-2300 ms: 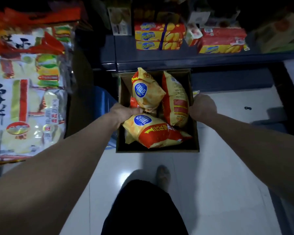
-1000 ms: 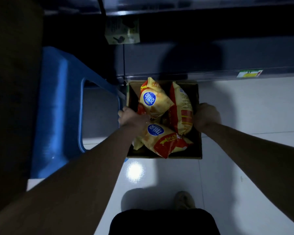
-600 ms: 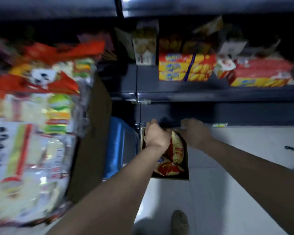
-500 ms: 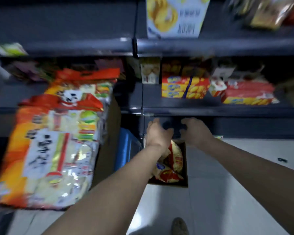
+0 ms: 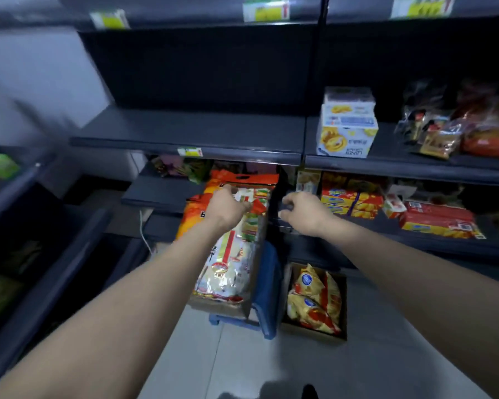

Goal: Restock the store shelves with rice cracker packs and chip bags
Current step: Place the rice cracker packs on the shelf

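A big orange, white and red rice cracker pack [image 5: 228, 266] stands upright in a brown carton [image 5: 222, 308] on a blue stool [image 5: 267, 286]. My left hand [image 5: 228, 205] lies on the top of that pack with its fingers curled; whether it grips is unclear. My right hand [image 5: 303, 211] hovers to the right of the pack, fingers half curled, holding nothing. Yellow and red chip bags [image 5: 314, 300] lie in a cardboard box [image 5: 344, 312] on the floor beside the stool.
A dark shelf board [image 5: 190, 131] above the pack is bare. To its right stand a cookie box [image 5: 346, 125] and snack bags [image 5: 450, 131]. Below are biscuit boxes [image 5: 352, 200] and red packs [image 5: 438, 220]. Another dark rack [image 5: 41, 254] runs along the left.
My view has swung up from the chip box to the shelves. Both hands left the chip box and rose; the left one now rests on the rice cracker pack.
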